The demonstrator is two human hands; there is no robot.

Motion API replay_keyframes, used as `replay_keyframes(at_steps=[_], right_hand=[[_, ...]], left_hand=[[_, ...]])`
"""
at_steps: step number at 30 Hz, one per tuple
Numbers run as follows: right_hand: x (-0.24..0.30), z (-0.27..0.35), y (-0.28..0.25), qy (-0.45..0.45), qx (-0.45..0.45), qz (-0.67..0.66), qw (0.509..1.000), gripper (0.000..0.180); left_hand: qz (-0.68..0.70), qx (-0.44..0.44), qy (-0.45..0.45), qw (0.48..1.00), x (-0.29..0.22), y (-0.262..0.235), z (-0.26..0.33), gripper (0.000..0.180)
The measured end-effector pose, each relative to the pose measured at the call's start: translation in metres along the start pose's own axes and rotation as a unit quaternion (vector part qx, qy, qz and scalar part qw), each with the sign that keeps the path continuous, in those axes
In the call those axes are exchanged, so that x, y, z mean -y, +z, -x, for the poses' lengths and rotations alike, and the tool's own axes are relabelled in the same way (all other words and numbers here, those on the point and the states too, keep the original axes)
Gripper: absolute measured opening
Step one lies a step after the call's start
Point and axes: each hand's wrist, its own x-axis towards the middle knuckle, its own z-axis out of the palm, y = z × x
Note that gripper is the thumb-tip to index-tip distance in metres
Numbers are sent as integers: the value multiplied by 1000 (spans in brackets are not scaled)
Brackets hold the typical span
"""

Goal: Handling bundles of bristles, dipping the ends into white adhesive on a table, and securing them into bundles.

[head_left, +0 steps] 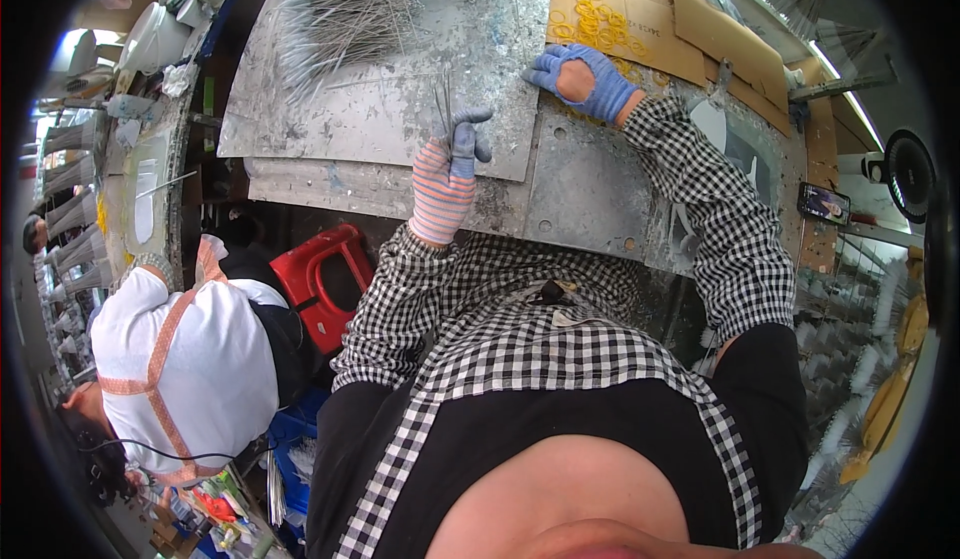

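We see two hands in gloves working at a dirty grey metal table (400, 109) in the upper middle of the frame.

The left hand (447, 174) is near the middle of the frame. It wears a glove with pink and blue stripes and grey tips. Its fingers are squeezed together around a small bunch of thin wires (443, 99). The wires stick straight up out of the fist, toward the top of the frame.

The right hand (585, 79) is in the upper right part of the frame. It wears a blue glove with a hole on the back. It lies flat, with its fingers spread out on the edge of the table. It holds nothing. Just above it lies a heap of yellow rubber bands (590, 19) on a sheet of brown cardboard (650, 34). The fingers are near the bands, but we cannot tell if they touch them.

At the top of the frame, left of the middle, lies a big pile of thin wires (345, 4), well apart from both hands.

Both arms wear black and white checked sleeves (720, 219).

At the lower left of the frame we see another person in a white shirt (190, 369). Next to that person stands a red plastic stool (320, 279). At the right edge a phone (824, 203) leans on a stand.
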Motion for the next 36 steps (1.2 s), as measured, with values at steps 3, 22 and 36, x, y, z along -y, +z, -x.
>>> replay_keyframes(at_steps=[3,22,36], right_hand=[[-8,3,1,-48,59,4,997,24],[70,-24,-140,272,-250,-681,632,16],[24,-199,-42,53,-239,-307,920,31]], left_hand=[[2,11,-38,999,3,0,10,32],[-95,-6,197,976,-8,44,-38,42],[-734,38,163,658,17,-155,-144,75]])
